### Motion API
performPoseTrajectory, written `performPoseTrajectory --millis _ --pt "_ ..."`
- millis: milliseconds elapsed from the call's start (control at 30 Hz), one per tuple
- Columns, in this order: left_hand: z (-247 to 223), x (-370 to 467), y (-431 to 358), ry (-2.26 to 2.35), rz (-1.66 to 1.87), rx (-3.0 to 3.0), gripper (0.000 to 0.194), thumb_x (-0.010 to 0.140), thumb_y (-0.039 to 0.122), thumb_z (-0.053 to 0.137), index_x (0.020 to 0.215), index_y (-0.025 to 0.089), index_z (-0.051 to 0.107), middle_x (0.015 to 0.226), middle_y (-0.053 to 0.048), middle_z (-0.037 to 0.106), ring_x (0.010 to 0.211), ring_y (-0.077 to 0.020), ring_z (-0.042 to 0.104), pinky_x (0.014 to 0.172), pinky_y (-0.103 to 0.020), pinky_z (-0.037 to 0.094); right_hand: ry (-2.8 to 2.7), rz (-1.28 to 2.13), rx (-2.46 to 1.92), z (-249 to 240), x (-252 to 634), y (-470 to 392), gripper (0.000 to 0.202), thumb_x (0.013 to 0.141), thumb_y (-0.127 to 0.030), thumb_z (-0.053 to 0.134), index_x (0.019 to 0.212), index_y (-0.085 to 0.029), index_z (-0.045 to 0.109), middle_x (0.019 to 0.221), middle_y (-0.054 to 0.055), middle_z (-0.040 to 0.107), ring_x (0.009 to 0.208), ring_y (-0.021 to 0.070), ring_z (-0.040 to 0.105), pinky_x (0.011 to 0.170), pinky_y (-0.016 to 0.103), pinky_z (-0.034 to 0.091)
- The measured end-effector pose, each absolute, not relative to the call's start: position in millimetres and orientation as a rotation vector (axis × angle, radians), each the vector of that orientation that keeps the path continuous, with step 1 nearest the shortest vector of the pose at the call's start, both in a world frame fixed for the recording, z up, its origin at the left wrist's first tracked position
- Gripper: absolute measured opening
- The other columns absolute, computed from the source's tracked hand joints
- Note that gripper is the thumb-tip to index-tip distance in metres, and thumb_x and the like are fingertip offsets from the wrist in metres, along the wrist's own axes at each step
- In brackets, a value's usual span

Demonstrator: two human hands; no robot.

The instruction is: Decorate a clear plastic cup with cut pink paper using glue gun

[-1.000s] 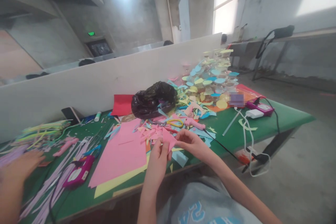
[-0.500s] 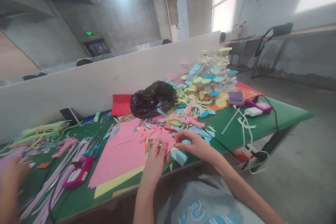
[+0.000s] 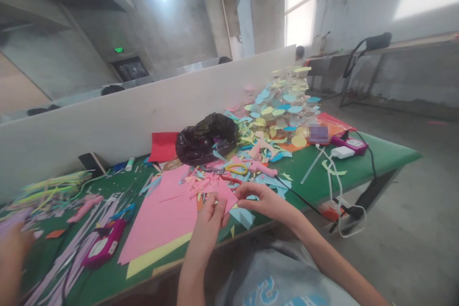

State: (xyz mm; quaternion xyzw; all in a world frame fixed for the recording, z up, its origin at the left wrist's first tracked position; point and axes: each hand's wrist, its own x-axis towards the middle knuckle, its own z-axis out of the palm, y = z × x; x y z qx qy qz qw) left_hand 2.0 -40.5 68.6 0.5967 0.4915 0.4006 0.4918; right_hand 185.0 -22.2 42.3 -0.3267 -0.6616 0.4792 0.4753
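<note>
- Left hand (image 3: pixel 210 215) and right hand (image 3: pixel 260 200): fingers pinch a thin, flat pink paper piece (image 3: pixel 225 191).
- At 12 o'clock, a crumpled glossy black bag (image 3: pixel 206 137) lies on the green tabletop (image 3: pixel 387 155).

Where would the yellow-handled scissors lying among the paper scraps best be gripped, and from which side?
Probably by the yellow loop handles of the yellow-handled scissors, coming from above on the near side. The loops lie flat and exposed on top of the paper scraps, while the blades point left and are partly buried under them. Both hands, left hand and right hand, are shut on a pink paper piece just in front.
</note>
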Motion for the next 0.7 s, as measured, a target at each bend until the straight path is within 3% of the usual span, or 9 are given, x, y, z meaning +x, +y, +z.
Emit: performPoseTrajectory --millis 333,567,700 --pt "62.4 0.7 -37.8 1.188 0.955 1.508 0.041 0.085 0.059 0.055 0.075 0.021 0.045 0.057 0.009 0.037 0.053 -0.0092 0.033 0.053 -0.023 0.028 -1.668 1.280 -0.717 48.3 185.2 -26.7 0.021 0.089 -0.041 0.060 0.084 -0.021 0.054 0.081 -0.001 0.053 0.078 0.0154 0.050 0.075 0.029 0.041" --pt "64.9 6.3 -39.3 1.221 0.956 1.566 0.041 0.086 0.059 0.051 0.072 0.023 0.039 0.055 0.010 0.034 0.051 -0.0096 0.031 0.052 -0.024 0.027 -1.448 1.437 -0.674 40.1 172.7 -23.4 0.029 0.080 -0.041 0.067 0.074 -0.022 0.046 0.071 -0.004 0.050 0.069 0.0136 0.048 0.068 0.028 0.039" --pt "62.1 6.4 -37.2 1.217 0.964 1.591 0.039 0.087 0.056 0.051 0.071 0.023 0.040 0.054 0.009 0.036 0.051 -0.0101 0.033 0.052 -0.024 0.027 -1.330 1.510 -0.637 36.3 168.2 -20.9 0.027 0.075 -0.034 0.069 0.077 -0.023 0.044 0.067 -0.006 0.053 0.066 0.0128 0.051 0.068 0.028 0.040"
